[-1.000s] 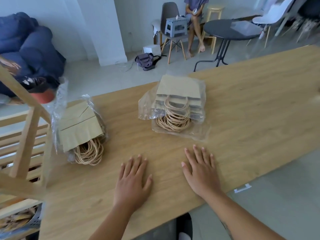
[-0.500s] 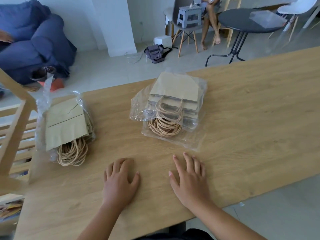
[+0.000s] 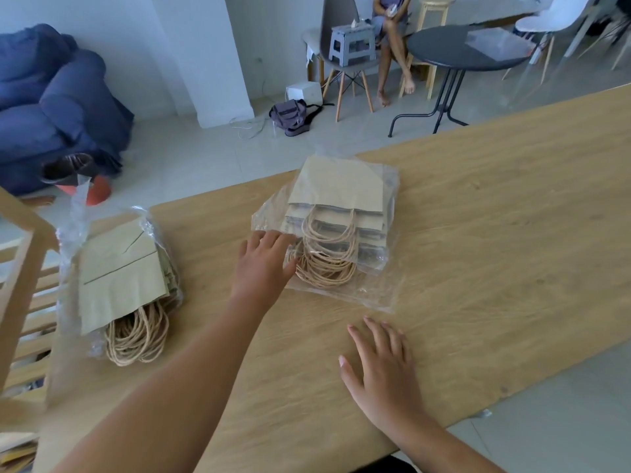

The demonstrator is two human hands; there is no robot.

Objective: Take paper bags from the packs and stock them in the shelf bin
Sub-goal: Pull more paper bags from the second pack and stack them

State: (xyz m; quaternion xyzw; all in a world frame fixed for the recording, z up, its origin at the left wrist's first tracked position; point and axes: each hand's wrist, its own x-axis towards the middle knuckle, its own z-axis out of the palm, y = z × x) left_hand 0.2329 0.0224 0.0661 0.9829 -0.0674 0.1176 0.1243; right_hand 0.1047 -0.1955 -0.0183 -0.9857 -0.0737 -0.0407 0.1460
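Two clear plastic packs of brown paper bags with twine handles lie on the wooden table (image 3: 495,240). The middle pack (image 3: 338,213) is at the table's far edge. My left hand (image 3: 264,264) reaches its near left corner, fingers spread and touching the plastic and the handles, nothing gripped. The left pack (image 3: 119,278) lies by the table's left end, its handles spilling out toward me. My right hand (image 3: 382,370) rests flat on the table, fingers apart and holding nothing. The shelf bin is not clearly in view.
A wooden slatted frame (image 3: 20,302) stands against the table's left end. Beyond the table are a blue sofa (image 3: 58,107), a backpack (image 3: 292,116) on the floor, chairs, a black round table (image 3: 467,46) and a seated person (image 3: 392,46).
My left hand has lifted off the table and moved forward to the near left corner of the middle pack. My right hand stays flat on the table.
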